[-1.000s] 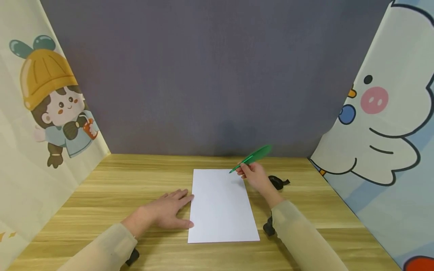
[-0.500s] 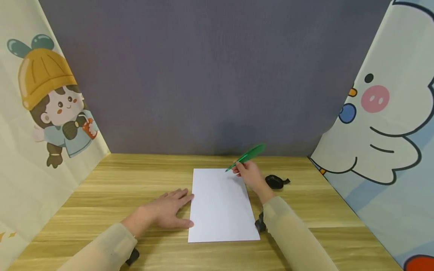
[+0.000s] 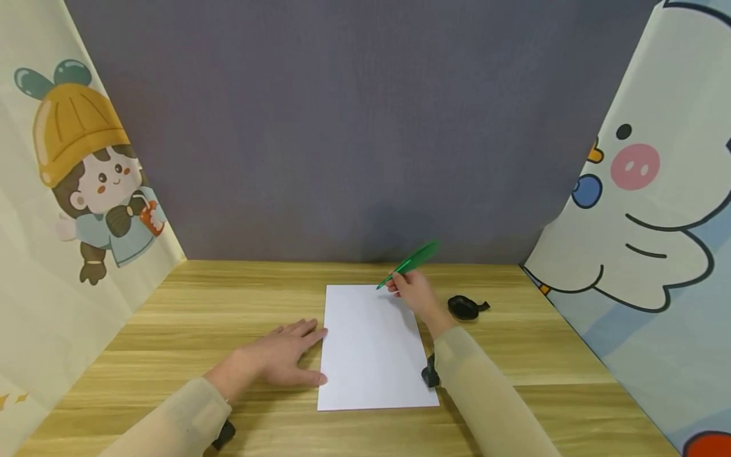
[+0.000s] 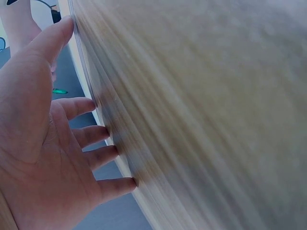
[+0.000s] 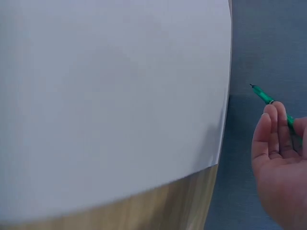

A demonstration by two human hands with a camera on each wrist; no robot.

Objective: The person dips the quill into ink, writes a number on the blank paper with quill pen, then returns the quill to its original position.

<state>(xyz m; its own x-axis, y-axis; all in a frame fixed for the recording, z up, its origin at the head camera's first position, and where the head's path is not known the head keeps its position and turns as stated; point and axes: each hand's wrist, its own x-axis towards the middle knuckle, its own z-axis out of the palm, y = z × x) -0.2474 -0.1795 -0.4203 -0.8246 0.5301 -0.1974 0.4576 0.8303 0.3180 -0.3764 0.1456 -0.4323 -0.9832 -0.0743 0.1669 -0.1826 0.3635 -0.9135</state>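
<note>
A blank white sheet of paper (image 3: 371, 349) lies on the wooden table in the head view. My right hand (image 3: 415, 293) pinches a green feather pen (image 3: 419, 257) between thumb and fingers above the sheet's far right part. The pen's dark tip points left and down over the far edge; in the right wrist view the pen (image 5: 261, 94) shows against the grey backdrop, tip apart from the paper (image 5: 120, 96). My left hand (image 3: 288, 355) rests flat with fingers spread, thumb and index fingertip at the sheet's left edge. In the left wrist view, the left hand's fingertips (image 4: 117, 184) touch the tabletop.
Right of the right hand, a small black rounded object (image 3: 464, 308) with a short tab lies on the table (image 3: 188, 317). A grey backdrop (image 3: 365, 127) rises at the table's far edge. Cartoon-printed panels (image 3: 657, 254) flank both sides.
My right hand has moved left with the feather pen, bringing its tip further over the sheet's far edge. The left hand and the paper stay in place.
</note>
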